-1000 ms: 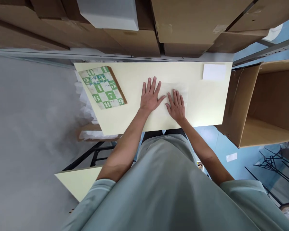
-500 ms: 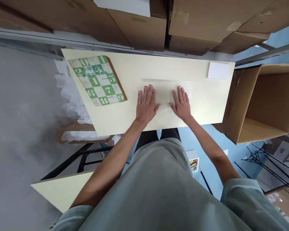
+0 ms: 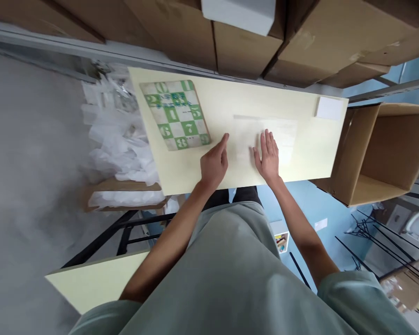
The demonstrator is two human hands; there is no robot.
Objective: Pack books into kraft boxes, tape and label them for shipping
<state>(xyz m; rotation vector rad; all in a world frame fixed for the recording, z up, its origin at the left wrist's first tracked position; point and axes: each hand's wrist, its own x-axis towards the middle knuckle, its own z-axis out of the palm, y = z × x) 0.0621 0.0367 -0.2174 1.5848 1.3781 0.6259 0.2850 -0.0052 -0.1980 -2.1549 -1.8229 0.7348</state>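
A thin pale, see-through sheet [image 3: 242,128] lies flat on the cream tabletop [image 3: 188,174]; I cannot tell if it is film or paper. My right hand [image 3: 268,158] is spread on the sheet, palm down, fingers stretched. Just beyond the sheet's left edge is my left hand [image 3: 213,165], turned on its side and bent at the knuckles. One finger points up and right, the thumb shows below, and the other fingers are mostly hidden. Nothing shows in either hand. Left of the left hand lies a green-and-white checkered book [image 3: 177,116] with numbers on its cover.
A small white stack [image 3: 329,108] sits at the table's right end. An open cardboard box [image 3: 361,153] stands beyond that end. Closed cartons [image 3: 247,49] line a shelf behind the table, with a white box [image 3: 239,14] among them. White plastic wrapping [image 3: 125,135] is heaped at left.
My left hand has come off the sheet and turned from flat onto its side, fingers bent. My right hand stays flat on the sheet. The view has swung, so the table appears farther right.
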